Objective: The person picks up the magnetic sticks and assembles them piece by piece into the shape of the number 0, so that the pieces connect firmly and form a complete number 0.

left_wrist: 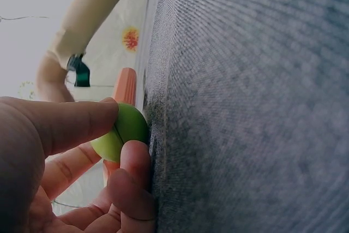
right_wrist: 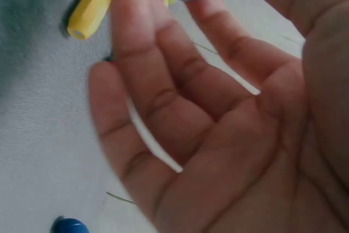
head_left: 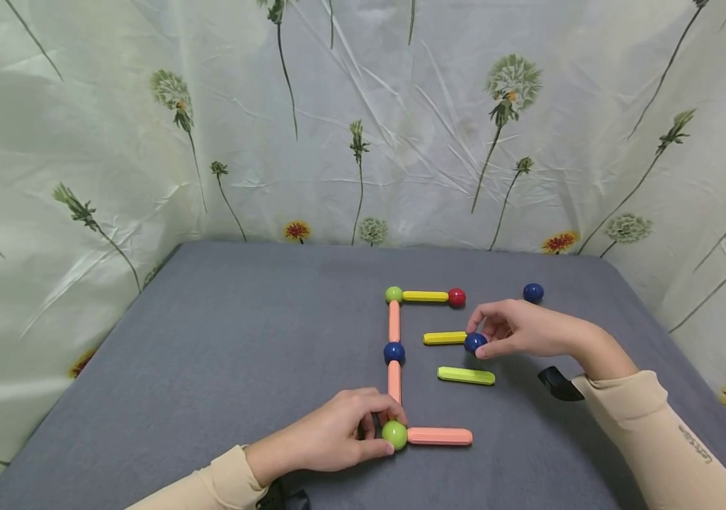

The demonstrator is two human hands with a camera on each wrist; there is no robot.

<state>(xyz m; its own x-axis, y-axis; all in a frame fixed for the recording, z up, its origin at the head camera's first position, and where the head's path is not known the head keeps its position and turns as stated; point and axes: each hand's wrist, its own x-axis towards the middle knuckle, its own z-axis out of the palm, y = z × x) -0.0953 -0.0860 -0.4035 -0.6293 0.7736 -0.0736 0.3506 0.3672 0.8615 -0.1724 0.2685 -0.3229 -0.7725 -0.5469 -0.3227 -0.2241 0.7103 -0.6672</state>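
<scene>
Pinched in our right hand (head_left: 526,328) is a glossy dark-blue, plastic-looking ball (head_left: 474,344), at the right end of a ridged yellow rod (head_left: 444,338) over the grey cloth surface (head_left: 241,340). Our left hand (head_left: 342,433) pinches a shiny lime-green ball (head_left: 394,435) where two salmon-pink rods (head_left: 440,436) meet. Both balls look light, stiff and slippery; we judge opposite sides, clear of the rods, the surest hold.

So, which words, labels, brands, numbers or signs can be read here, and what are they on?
Right sleeve: a short strip of dark lettering, too small and blurred to read.
Balls and sticks: no text I can make out.
Backdrop: flower print, no readable text.
So nothing can be quoted.
</scene>
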